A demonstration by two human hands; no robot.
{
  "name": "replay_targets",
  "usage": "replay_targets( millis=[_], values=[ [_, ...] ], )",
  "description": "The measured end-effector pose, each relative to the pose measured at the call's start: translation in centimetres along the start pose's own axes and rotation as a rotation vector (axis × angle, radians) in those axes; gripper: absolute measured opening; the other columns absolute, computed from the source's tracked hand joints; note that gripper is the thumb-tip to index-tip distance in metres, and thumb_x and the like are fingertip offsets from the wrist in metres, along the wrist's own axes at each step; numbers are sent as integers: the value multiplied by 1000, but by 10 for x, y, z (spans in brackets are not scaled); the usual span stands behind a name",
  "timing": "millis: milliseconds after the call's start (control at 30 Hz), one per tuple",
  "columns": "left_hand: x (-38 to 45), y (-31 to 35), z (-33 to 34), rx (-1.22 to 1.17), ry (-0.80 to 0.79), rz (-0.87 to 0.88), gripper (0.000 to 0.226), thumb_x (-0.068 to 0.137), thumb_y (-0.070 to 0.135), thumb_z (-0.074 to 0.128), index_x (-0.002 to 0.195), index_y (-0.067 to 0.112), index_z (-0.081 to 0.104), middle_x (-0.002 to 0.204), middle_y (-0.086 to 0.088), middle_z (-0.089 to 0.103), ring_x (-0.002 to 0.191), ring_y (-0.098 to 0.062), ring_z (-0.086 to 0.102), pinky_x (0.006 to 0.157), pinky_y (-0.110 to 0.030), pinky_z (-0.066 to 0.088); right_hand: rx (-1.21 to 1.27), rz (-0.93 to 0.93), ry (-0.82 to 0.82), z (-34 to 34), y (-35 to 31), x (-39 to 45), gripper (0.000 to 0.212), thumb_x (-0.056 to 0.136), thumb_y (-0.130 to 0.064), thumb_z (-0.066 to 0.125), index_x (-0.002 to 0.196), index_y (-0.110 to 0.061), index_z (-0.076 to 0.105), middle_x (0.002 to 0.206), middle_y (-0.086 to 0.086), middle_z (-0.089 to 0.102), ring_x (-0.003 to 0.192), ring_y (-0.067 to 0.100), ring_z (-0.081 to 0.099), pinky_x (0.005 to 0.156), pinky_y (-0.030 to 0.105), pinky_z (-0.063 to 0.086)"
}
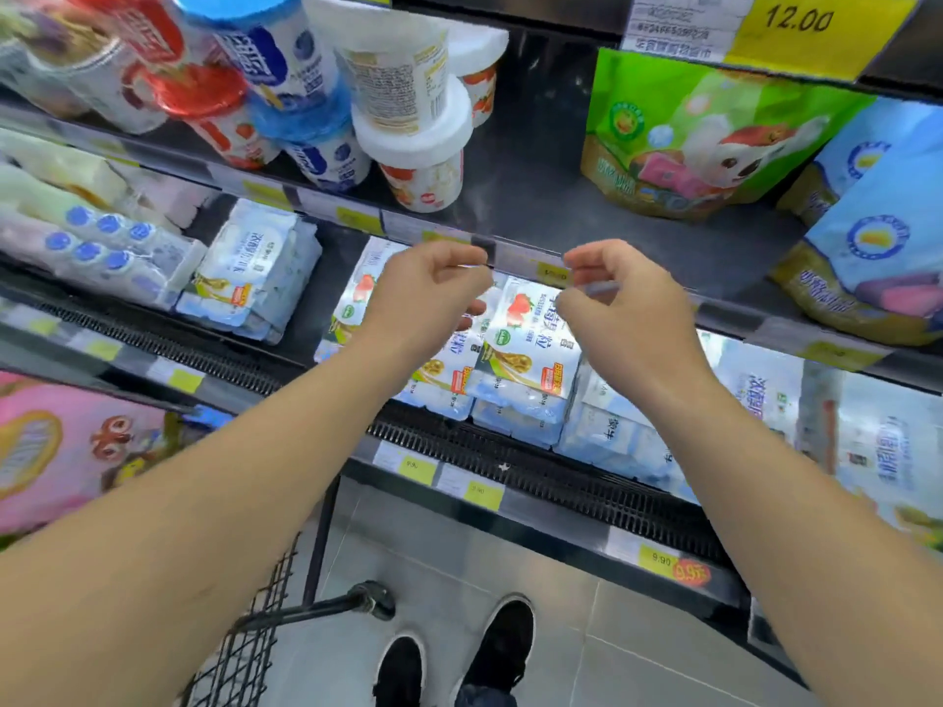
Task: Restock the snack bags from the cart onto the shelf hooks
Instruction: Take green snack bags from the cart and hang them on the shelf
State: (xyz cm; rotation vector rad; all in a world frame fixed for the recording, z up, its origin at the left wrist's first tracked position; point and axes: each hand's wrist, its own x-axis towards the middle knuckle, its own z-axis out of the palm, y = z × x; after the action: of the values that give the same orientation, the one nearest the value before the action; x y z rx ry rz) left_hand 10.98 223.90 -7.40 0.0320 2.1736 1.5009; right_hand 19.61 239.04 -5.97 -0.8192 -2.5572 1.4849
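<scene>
While raised to the shelf edge [515, 255], two hands: left hand [423, 293] and right hand [620, 308], fingers curled, each pinching the thin clear price-tag strip [525, 262] running along that edge. Behind and below, at least four flat white-and-blue snack bags [525, 349] lying on the lower shelf, partly hidden by both hands. Above: stacked round cups [413, 119], one glossy green pouch [709, 135]. Lower left: black wire cart [255, 640]; two black shoes [454, 655] on grey tiled floor
</scene>
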Motion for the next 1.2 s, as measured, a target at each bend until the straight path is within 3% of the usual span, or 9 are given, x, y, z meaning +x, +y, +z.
replay_targets(
  millis=[167,267,500,567,667,767,933,1100,1200],
  values=[
    [-40,-43,-69,29,109,-45,16,90,22,66,106,21,68,96,1,74,83,-14,73,81,-42,60,-34,-110,-127,64,-31,-31,24,85,-15,60,107,-24,65,102,-10,66,84,7,61,75,22,50],
    [-70,-72,-115,30,203,-56,9,83,29,68,92,33,70,90,4,75,88,-15,72,87,-47,57,-43,-154,-220,107,-53,-55,25,84,-13,61,105,-24,67,100,-10,67,83,10,62,82,29,51],
    [-151,-139,-256,29,442,-132,9,73,36,67,79,40,71,84,8,74,85,-17,72,83,-50,58,-126,-357,-415,216,-120,-122,27,81,-9,63,102,-23,69,89,-11,65,72,5,57,74,17,47],
    [-174,-159,-294,47,491,-167,8,72,37,67,78,42,71,88,13,73,87,-15,70,85,-47,57,-183,-415,-481,246,-136,-140,28,81,-9,63,104,-24,68,87,-16,60,74,-3,55,71,11,40],
    [-205,-190,-345,160,559,-241,9,79,26,72,81,34,70,83,16,71,82,-6,66,84,-33,55,-244,-473,-594,294,-151,-165,28,83,-11,64,107,-23,67,95,-13,62,80,3,57,78,24,45],
    [-231,-218,-389,295,570,-340,15,83,25,71,98,27,68,99,12,70,91,-6,64,86,-29,51,-352,-521,-697,341,-162,-186,31,88,-17,63,118,-21,64,105,-9,62,88,5,55,79,21,45],
    [-247,-264,-435,577,484,-511,54,84,38,67,132,18,52,130,-2,56,116,-22,54,89,-31,42,-512,-498,-842,412,-170,-216,37,92,-25,61,129,-19,58,112,-8,56,97,9,54,83,23,42],
    [-234,-299,-459,607,406,-551,47,86,40,66,123,14,52,114,-7,61,105,-30,58,83,-37,47,-625,-441,-888,461,-168,-235,40,93,-26,60,131,-17,55,123,-1,56,110,16,55,90,29,43],
    [-221,-311,-464,788,281,-598,30,91,40,60,109,17,59,90,-8,58,86,-31,57,68,-35,44,-642,-420,-904,480,-160,-237,38,92,-24,60,130,-19,56,125,-2,57,110,13,54,90,26,41]
  ],
)
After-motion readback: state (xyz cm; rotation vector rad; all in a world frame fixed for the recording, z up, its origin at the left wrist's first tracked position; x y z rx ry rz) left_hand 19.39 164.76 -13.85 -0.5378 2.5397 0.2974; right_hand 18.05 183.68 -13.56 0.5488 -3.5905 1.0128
